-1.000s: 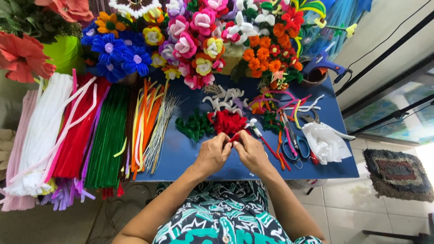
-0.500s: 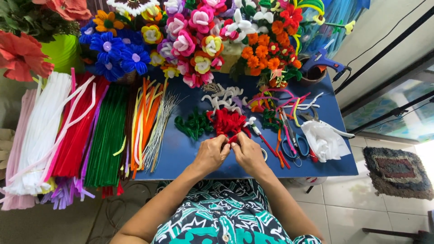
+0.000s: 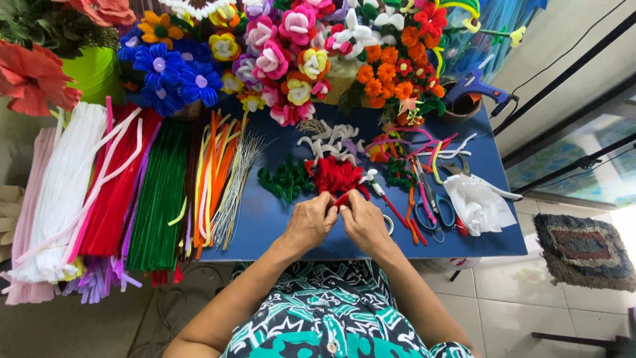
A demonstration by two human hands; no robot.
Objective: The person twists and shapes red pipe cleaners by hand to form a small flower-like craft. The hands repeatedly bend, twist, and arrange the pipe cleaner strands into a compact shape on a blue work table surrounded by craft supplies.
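Note:
My left hand (image 3: 311,222) and my right hand (image 3: 361,219) meet over the blue table (image 3: 278,219), fingertips pinched together on a short red pipe cleaner piece (image 3: 342,199). Just beyond the fingers lies a pile of curled red pipe cleaner pieces (image 3: 336,176). A heap of green curled pieces (image 3: 285,180) sits to the left of it, and white curled pieces (image 3: 331,139) lie farther back.
Bundles of white, red, green and orange pipe cleaners (image 3: 132,192) cover the left. Pipe cleaner flower bouquets (image 3: 291,46) line the back. Scissors (image 3: 430,205), a white cloth (image 3: 477,202) and a blue glue gun (image 3: 474,83) are at the right. A rug (image 3: 583,248) lies on the tiled floor.
My hands have drawn slightly closer together on the red piece; otherwise they stay in the same spot in front of the red pile.

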